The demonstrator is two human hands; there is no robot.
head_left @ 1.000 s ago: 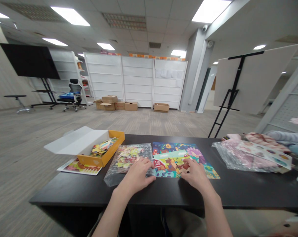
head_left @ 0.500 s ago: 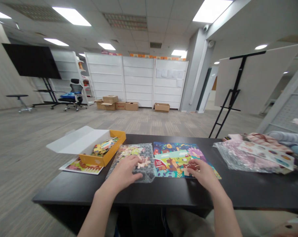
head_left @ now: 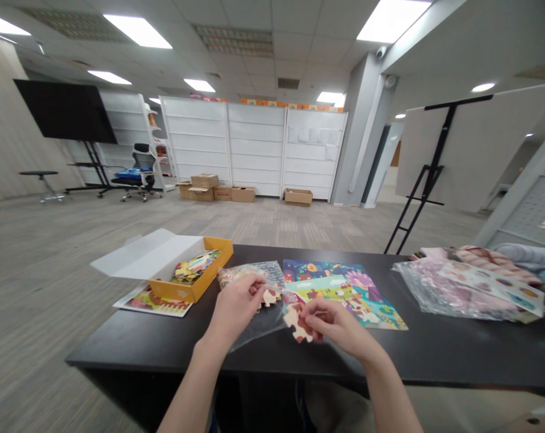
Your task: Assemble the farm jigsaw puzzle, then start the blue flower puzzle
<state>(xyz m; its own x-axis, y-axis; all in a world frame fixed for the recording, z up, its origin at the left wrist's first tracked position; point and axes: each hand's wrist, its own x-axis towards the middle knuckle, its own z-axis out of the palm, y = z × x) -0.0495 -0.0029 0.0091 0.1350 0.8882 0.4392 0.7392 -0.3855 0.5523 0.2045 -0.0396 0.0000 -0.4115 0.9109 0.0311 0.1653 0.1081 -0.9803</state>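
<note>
Left hand (head_left: 235,307) fingers pinch clear bag (head_left: 262,320) just left of puzzle sheet (head_left: 367,307); right hand (head_left: 342,326) fingers grip puzzle piece (head_left: 298,323) at sheet's near-left corner, above counter (head_left: 435,355).

L hand (head_left: 235,308), R hand (head_left: 336,325): fingers (head_left: 257,290) pinched.

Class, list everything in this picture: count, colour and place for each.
table: one, black, foreground
box: one, orange, white lid open, table's left
printed sheet: one, colourful, under box
plastic bag: one, clear, pieces inside, in left hand
puzzle board: one, multicoloured, table's middle
packets: several, clear and pink, table's right
cardboard boxes: five, brown, far floor
screen: one, black, far left
easel: one, black, right
puzzle piece: one, red and white, in right hand
left hand: one, bare, holding bag
right hand: one, bare, pinching piece
</note>
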